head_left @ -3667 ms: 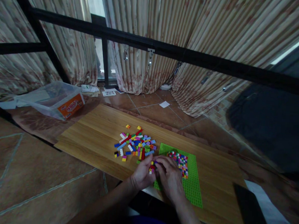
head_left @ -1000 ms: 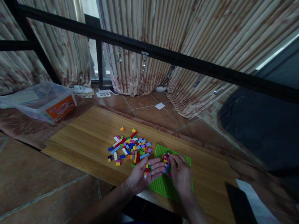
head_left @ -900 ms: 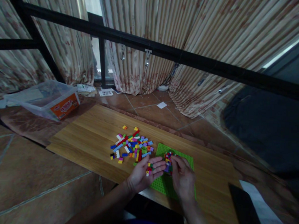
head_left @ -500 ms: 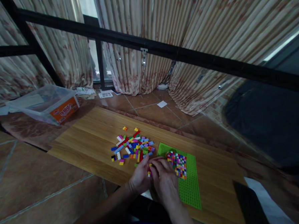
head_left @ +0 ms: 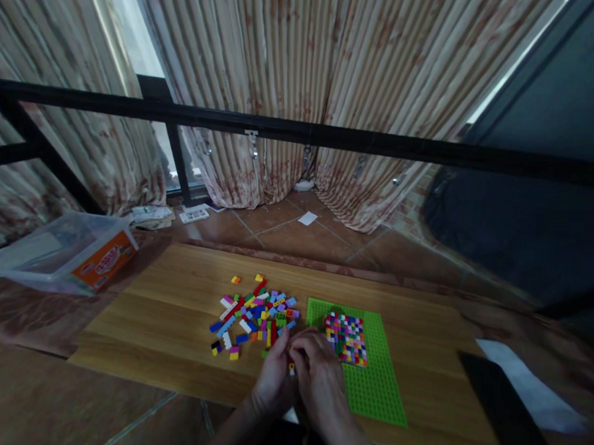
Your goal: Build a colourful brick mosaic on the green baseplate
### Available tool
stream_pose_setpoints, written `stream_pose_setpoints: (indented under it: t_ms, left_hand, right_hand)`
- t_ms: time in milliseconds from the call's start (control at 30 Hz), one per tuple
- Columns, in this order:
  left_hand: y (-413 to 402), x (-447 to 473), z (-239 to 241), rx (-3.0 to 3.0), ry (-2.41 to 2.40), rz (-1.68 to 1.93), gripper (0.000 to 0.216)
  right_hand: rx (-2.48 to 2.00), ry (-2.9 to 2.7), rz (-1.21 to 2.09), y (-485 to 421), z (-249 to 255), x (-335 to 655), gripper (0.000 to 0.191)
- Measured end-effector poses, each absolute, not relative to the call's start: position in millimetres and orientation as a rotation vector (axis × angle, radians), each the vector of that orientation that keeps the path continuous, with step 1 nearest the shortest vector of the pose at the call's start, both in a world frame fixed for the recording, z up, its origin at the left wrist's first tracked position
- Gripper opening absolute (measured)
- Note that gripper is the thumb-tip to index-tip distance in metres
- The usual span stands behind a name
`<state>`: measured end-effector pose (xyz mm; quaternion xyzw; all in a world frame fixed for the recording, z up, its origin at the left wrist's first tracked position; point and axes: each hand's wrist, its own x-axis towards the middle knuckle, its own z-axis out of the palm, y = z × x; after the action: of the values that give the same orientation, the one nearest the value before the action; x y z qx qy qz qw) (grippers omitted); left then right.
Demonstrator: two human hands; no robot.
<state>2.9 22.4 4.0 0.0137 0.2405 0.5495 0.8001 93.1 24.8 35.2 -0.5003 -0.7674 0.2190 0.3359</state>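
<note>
My left hand (head_left: 273, 375) and my right hand (head_left: 320, 376) meet at the near edge of the wooden table. Between their fingers a few small toy bricks (head_left: 292, 368) show in part; the fingers hide the rest. Just beyond my left hand lies a loose pile of coloured toy bricks (head_left: 252, 316). To the right of my right hand is a green studded baseplate (head_left: 378, 393). On it stands a block of many-coloured bricks (head_left: 348, 338), set tightly side by side.
The wooden table (head_left: 147, 314) runs across the view. A clear plastic box (head_left: 66, 263) with an orange label stands on the left. At the right lie a dark flat object (head_left: 509, 413) and a white sheet (head_left: 532, 387). A black rail (head_left: 282, 125) crosses before the curtains (head_left: 271, 42).
The camera view has shifted, so the scene sits lower and slightly to the left. Both hands stay together around the small bricks, with the fingers closed in a little more.
</note>
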Motion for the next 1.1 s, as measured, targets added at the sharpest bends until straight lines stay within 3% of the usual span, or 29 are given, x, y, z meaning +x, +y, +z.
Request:
stream_pose_setpoints:
  t_ms: [200,400,1100]
  left_hand:
    - [24,2,5,0.006,0.556,1.141,0.043]
    - [26,0,2,0.025,0.595,1.111,0.045]
    - [27,-1,0,0.022,0.600,1.103,0.042]
  right_hand:
    - [-1.324,-1.559,0.936,33,41,133,0.019]
    - [-1.357,-1.315,0.821,53,26,164,0.020]
    - [-1.567,-1.731,0.426,79,35,143,0.026]
